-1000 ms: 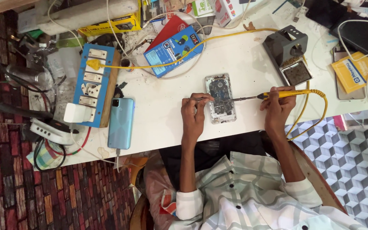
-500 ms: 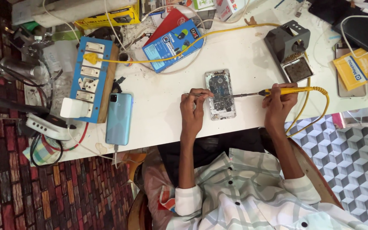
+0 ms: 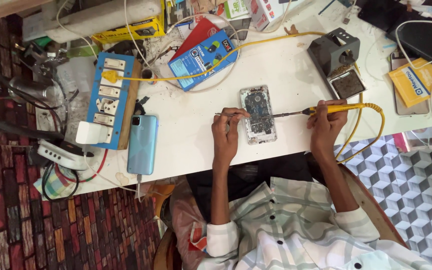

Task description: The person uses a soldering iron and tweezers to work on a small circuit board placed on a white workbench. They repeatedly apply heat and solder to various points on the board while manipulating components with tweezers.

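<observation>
Overhead view of a cluttered white workbench [image 3: 296,75], seen from above the seated person's head. Opened phone [image 3: 258,114] lying flat near the bench's front edge, back cover off, circuit board exposed, between the two hands.

Left hand [image 3: 226,134] just left of the phone, fingers curled close together, thumb and forefinger pinched on thin metal tweezers [image 3: 231,114]. Tweezer tips pointing right, reaching over the phone's left edge and onto the board. Other fingers folded, resting at the phone's side.

Right hand [image 3: 326,127] to the right of the phone, fingers wrapped closed around the yellow handle of a soldering iron [image 3: 321,109], held like a pen. Thin metal tip stretched left across the phone's right edge, meeting the board near its middle. Yellow cable [image 3: 376,125] looping from the handle's back end around the right hand and down past the bench edge.

Behind the right hand, a dark grey soldering iron stand [image 3: 338,60] with a square sponge tray. Further left, a light blue phone [image 3: 142,144] face down at the front edge, well apart from the left hand. Beside it, a blue switch board [image 3: 111,100] with white sockets. Behind the opened phone, a blue packet [image 3: 203,60] overlapping a red one.
</observation>
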